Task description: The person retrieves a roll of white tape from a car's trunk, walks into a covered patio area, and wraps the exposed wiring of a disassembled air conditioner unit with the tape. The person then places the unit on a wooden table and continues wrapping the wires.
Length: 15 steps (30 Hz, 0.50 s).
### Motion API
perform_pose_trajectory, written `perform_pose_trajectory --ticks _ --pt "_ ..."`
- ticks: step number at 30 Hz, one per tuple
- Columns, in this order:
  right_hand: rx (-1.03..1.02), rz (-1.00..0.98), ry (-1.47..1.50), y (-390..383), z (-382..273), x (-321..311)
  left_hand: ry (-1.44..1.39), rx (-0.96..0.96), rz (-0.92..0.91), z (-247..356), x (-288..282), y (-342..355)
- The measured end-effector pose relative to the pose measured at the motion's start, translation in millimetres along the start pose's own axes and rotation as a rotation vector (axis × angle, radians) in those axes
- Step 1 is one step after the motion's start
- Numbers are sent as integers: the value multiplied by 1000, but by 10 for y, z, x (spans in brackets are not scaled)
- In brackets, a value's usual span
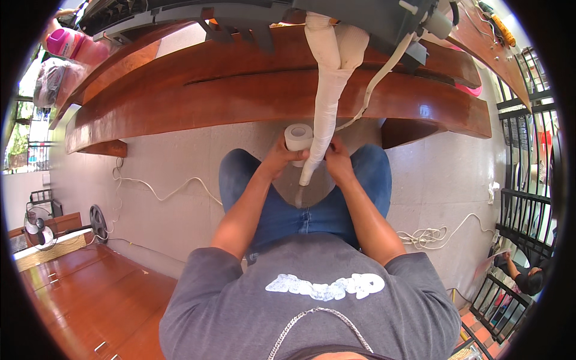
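Observation:
My left hand [282, 155] is closed around a roll of white tape [298, 137], held against the left side of a long pipe bundle [327, 105] wrapped in white tape. My right hand [337, 155] is closed at the bundle's right side, its fingertips partly hidden. The bundle forks at the top, under a dark grey appliance housing [384, 24], and tapers down between my knees to a short translucent end [300, 195]. A thinner white hose [381, 78] runs down from the housing behind the bundle.
A wooden bench [138, 114] spans in front of me. Loose white cables [426, 237] lie on the floor [432, 174]. A wooden panel [96, 294] and fan [42, 234] are left. Black metal grilles [525, 156] and another person [528, 276] are right.

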State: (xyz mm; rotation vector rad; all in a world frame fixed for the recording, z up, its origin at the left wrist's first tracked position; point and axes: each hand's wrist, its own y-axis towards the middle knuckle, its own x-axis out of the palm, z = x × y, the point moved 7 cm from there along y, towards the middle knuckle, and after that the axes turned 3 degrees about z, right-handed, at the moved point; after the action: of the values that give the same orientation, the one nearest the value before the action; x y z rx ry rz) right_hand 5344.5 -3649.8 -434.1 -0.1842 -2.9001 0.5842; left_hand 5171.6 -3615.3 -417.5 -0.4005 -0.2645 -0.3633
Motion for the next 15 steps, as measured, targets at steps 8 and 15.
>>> perform_pose_trajectory --ticks 8,15 --pt "-293 -42 -99 -944 -337 298 268 179 89 212 84 -703" --pt "-193 -10 2 -871 -245 226 63 219 95 367 113 -1162"
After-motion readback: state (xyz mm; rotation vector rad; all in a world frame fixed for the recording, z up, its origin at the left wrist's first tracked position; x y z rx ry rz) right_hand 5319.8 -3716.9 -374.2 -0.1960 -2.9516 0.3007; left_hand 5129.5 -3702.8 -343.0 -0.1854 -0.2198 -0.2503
